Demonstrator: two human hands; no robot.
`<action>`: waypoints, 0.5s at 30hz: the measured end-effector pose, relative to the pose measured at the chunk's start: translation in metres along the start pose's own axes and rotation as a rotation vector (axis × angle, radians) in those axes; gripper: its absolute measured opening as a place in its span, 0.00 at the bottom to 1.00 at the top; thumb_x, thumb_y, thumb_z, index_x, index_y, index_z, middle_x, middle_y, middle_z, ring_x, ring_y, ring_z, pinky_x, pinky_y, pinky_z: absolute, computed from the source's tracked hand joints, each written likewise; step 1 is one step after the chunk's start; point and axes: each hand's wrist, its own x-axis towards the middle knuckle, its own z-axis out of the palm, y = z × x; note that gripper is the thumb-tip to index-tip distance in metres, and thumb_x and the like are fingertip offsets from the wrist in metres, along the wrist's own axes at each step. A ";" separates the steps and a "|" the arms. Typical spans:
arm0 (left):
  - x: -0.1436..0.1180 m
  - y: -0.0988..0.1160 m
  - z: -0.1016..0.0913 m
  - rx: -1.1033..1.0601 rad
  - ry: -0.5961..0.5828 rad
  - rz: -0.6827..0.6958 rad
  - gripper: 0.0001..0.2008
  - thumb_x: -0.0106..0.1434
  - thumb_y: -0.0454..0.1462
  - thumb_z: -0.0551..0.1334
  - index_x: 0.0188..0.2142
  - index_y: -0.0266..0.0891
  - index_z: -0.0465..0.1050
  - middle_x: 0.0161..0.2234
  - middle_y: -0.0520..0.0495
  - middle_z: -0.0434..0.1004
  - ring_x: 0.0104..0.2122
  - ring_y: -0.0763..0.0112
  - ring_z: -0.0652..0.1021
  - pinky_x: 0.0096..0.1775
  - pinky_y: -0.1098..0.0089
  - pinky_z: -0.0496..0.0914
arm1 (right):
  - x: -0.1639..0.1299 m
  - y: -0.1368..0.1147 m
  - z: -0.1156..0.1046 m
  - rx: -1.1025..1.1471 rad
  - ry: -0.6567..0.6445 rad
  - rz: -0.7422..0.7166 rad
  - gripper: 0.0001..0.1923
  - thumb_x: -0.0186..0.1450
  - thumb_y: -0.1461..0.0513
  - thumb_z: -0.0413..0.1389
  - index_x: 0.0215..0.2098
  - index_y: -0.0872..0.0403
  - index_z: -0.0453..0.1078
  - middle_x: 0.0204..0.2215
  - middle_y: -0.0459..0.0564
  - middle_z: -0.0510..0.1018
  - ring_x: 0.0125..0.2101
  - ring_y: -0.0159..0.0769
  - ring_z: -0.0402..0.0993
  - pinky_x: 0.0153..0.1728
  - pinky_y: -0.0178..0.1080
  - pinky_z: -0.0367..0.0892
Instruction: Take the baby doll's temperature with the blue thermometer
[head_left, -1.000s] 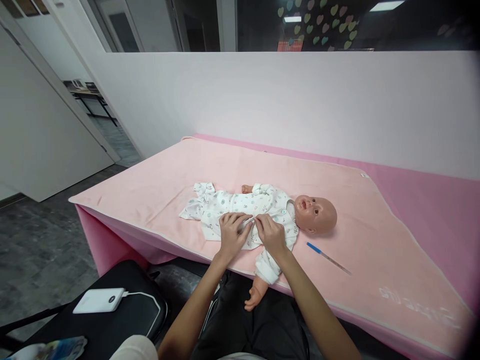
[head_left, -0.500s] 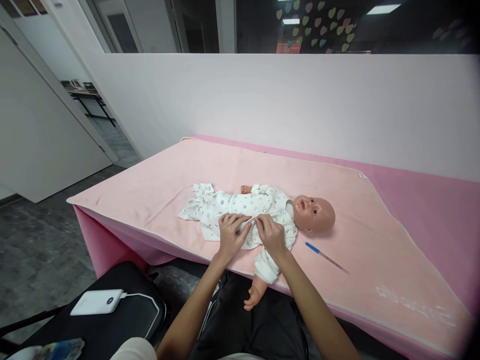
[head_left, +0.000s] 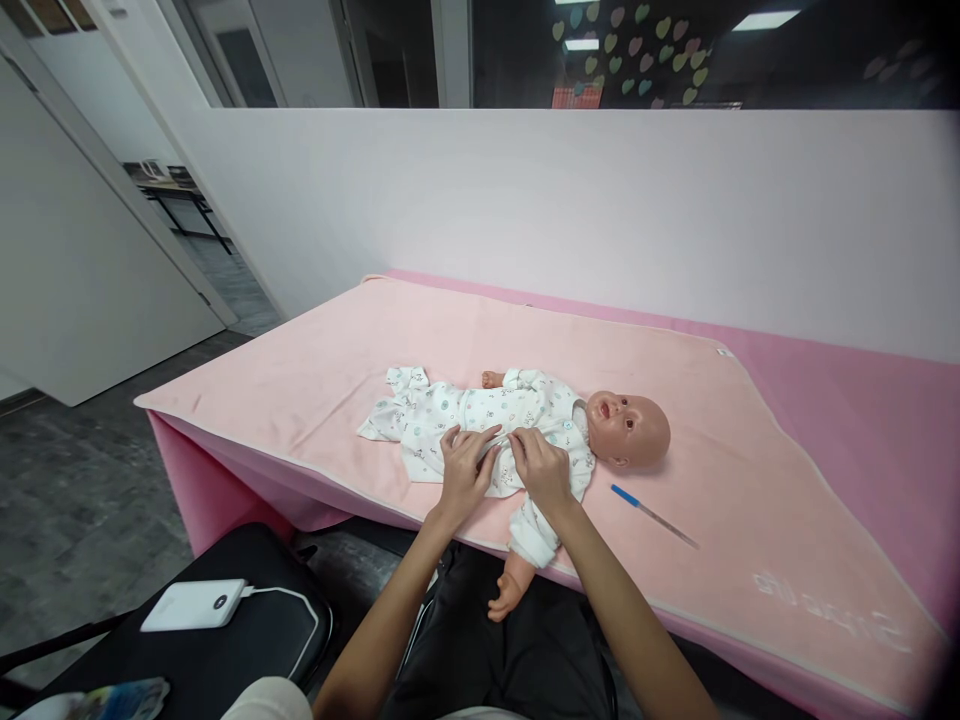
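Pink blanket (head_left: 315, 370) spread over a table with a deeper pink cover (head_left: 862, 420), set against a low white partition wall (head_left: 525, 200). Baby doll (head_left: 628, 428) lying on its back near the front edge of the blanket, about the middle, head toward the right, feet toward the left. Dressed in a white printed romper (head_left: 465, 405); one bare doll arm (head_left: 512, 590) hanging over the front edge.

Left hand (head_left: 463, 470) and right hand (head_left: 541, 468) resting together on the belly of the doll, fingertips meeting at the front seam of the romper. Both hands narrow, fingers curled and pinching the cloth of the romper between them; whether a snap or only fabric is held, cannot tell.

Thin stick with a blue end (head_left: 651, 514) lying on the blanket just right of the doll, near the front edge, apart from the hands.

Below the front edge, at the left, a black chair seat (head_left: 225, 660) carrying a white power bank (head_left: 193, 605) with a white cable (head_left: 300, 610).

Dark grey floor (head_left: 82, 500) at the left, a white door (head_left: 67, 260) beyond it, glass panes above the partition with coloured heart stickers (head_left: 637, 50).
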 end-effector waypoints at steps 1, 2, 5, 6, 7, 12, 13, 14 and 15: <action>0.000 0.000 0.000 -0.010 -0.002 -0.006 0.14 0.66 0.36 0.52 0.50 0.45 0.66 0.38 0.51 0.76 0.39 0.71 0.73 0.55 0.58 0.52 | 0.000 0.000 0.000 0.002 0.004 0.002 0.08 0.68 0.62 0.48 0.34 0.55 0.66 0.23 0.44 0.72 0.21 0.25 0.66 0.20 0.31 0.53; 0.000 0.000 0.000 -0.024 0.000 -0.015 0.14 0.66 0.36 0.53 0.50 0.45 0.66 0.37 0.52 0.76 0.39 0.71 0.73 0.55 0.58 0.52 | 0.000 0.000 0.000 0.005 0.011 0.007 0.08 0.68 0.62 0.48 0.34 0.55 0.66 0.23 0.44 0.72 0.20 0.25 0.66 0.21 0.31 0.53; -0.001 -0.002 0.001 -0.099 0.026 -0.051 0.14 0.64 0.35 0.55 0.49 0.46 0.66 0.36 0.53 0.75 0.39 0.72 0.74 0.56 0.59 0.51 | -0.001 0.001 0.002 0.009 0.022 0.021 0.08 0.68 0.61 0.48 0.35 0.55 0.67 0.24 0.45 0.73 0.21 0.25 0.67 0.21 0.32 0.54; -0.001 -0.003 0.001 -0.130 0.034 -0.061 0.14 0.63 0.34 0.55 0.49 0.46 0.66 0.35 0.53 0.75 0.39 0.72 0.74 0.56 0.59 0.50 | -0.002 0.001 0.003 0.010 0.021 0.023 0.08 0.68 0.61 0.48 0.36 0.55 0.67 0.24 0.45 0.73 0.21 0.25 0.67 0.21 0.32 0.54; -0.001 -0.004 0.001 -0.162 0.039 -0.070 0.14 0.62 0.33 0.55 0.47 0.46 0.67 0.35 0.54 0.75 0.39 0.72 0.74 0.56 0.59 0.50 | -0.002 0.001 0.003 0.011 0.020 0.023 0.08 0.68 0.61 0.48 0.36 0.55 0.67 0.25 0.45 0.74 0.21 0.25 0.67 0.21 0.32 0.54; -0.003 -0.011 0.000 -0.334 0.075 -0.166 0.11 0.56 0.31 0.56 0.38 0.44 0.70 0.28 0.54 0.72 0.35 0.69 0.72 0.48 0.62 0.58 | -0.003 0.001 0.004 0.021 0.018 0.009 0.07 0.68 0.61 0.48 0.35 0.54 0.67 0.23 0.44 0.73 0.20 0.25 0.67 0.21 0.32 0.54; -0.004 -0.012 0.000 -0.360 0.090 -0.182 0.10 0.56 0.32 0.55 0.38 0.43 0.70 0.27 0.53 0.70 0.34 0.68 0.71 0.45 0.63 0.60 | -0.003 0.001 0.004 0.027 0.023 0.014 0.08 0.68 0.61 0.48 0.35 0.54 0.67 0.23 0.44 0.73 0.20 0.25 0.67 0.21 0.32 0.55; -0.004 -0.013 -0.001 -0.377 0.103 -0.186 0.10 0.57 0.33 0.55 0.38 0.43 0.70 0.28 0.52 0.69 0.33 0.68 0.70 0.43 0.64 0.61 | -0.003 0.002 0.004 0.035 0.031 0.023 0.08 0.68 0.62 0.48 0.35 0.54 0.67 0.23 0.44 0.74 0.20 0.25 0.67 0.21 0.31 0.55; -0.005 -0.013 -0.002 -0.380 0.116 -0.181 0.09 0.58 0.35 0.55 0.38 0.43 0.70 0.28 0.51 0.68 0.33 0.68 0.70 0.42 0.64 0.62 | -0.003 0.002 0.004 0.042 0.042 0.034 0.08 0.68 0.62 0.48 0.35 0.54 0.67 0.24 0.44 0.74 0.21 0.25 0.68 0.21 0.31 0.55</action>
